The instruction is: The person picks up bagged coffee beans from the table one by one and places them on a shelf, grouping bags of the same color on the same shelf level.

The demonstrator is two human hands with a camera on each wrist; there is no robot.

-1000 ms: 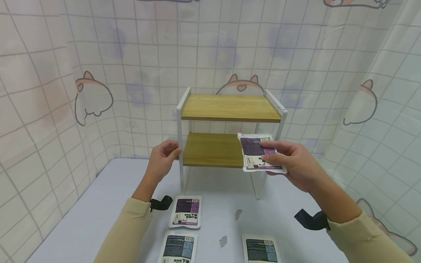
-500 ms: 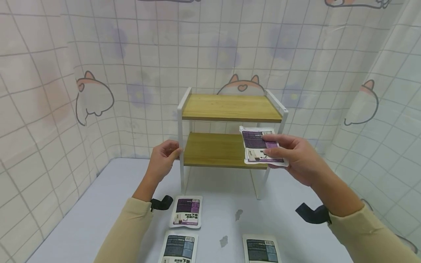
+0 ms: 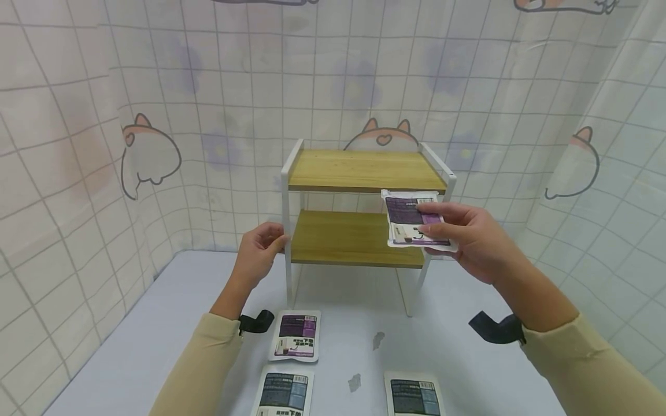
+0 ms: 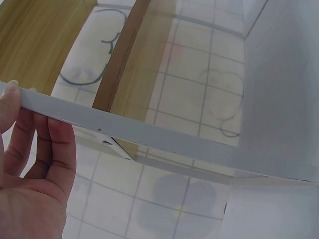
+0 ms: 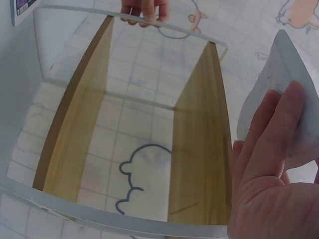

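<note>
- Inspecting the counter (image 3: 348, 341), I find it pale and flat, a footing for all that stands or lies here.
- The shelf unit (image 3: 294, 162) stands upright on it, open front facing me; upper board (image 3: 359, 170) and lower board (image 3: 338, 237) are both within reach, I judge.
- My left hand (image 3: 260, 248) pinches its front left post (image 3: 285, 214) between thumb and fingers; probably a steadying grip, as the frame looks light.
- My right hand (image 3: 476, 242) holds a purple packet (image 3: 403, 211) by its right side, raised before the gap between the boards. This edge grip leaves most of it uncovered. Contact with the boards: cannot tell.
- A second purple packet (image 3: 296, 337) lies label up just before the unit; a left blue packet (image 3: 283, 393) and a right blue packet (image 3: 415, 398) lie nearer me, spaced, I judge, for separate pickup.
- Two grey patches (image 3: 354, 382) mark the counter; nature undetermined.
</note>
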